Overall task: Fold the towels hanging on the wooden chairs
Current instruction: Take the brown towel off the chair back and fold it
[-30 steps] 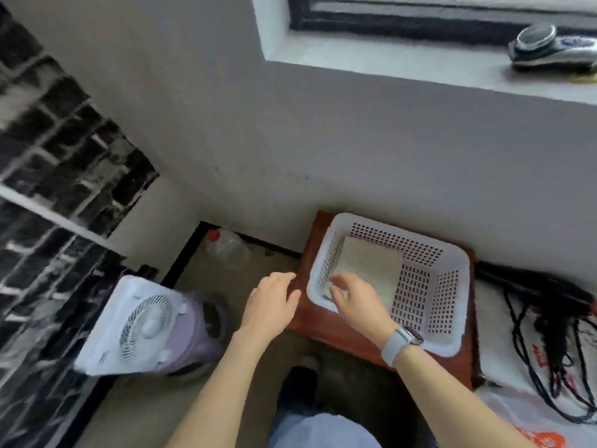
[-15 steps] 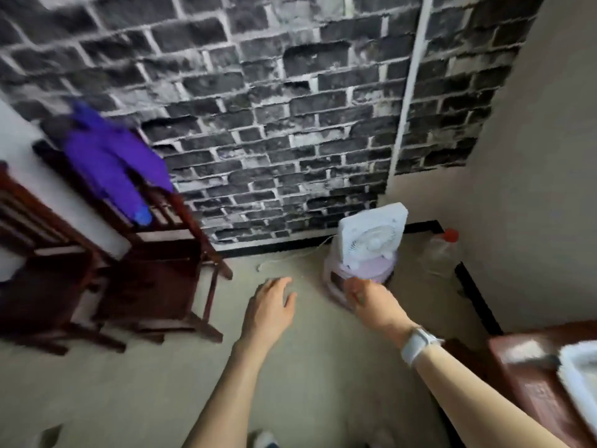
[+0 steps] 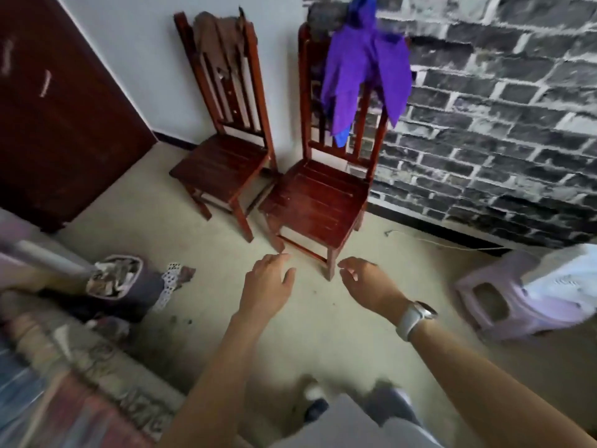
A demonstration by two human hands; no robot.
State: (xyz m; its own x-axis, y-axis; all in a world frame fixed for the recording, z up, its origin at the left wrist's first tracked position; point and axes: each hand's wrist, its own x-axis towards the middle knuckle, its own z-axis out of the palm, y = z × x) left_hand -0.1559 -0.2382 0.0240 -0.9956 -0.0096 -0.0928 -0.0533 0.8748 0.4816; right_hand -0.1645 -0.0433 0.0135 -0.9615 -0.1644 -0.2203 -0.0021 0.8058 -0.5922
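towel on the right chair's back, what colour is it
Purple towel, with a small blue bit at its lower tip; the head view shows it, draped over the right chair.

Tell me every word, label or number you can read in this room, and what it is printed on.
None can be read: no words, labels or numbers show anywhere.
The smartwatch above the right hand shows no legible face.
The patterned bedding is too blurred to tell if it carries text.
The purple towel, the brown towel and both wooden chairs are unmarked.
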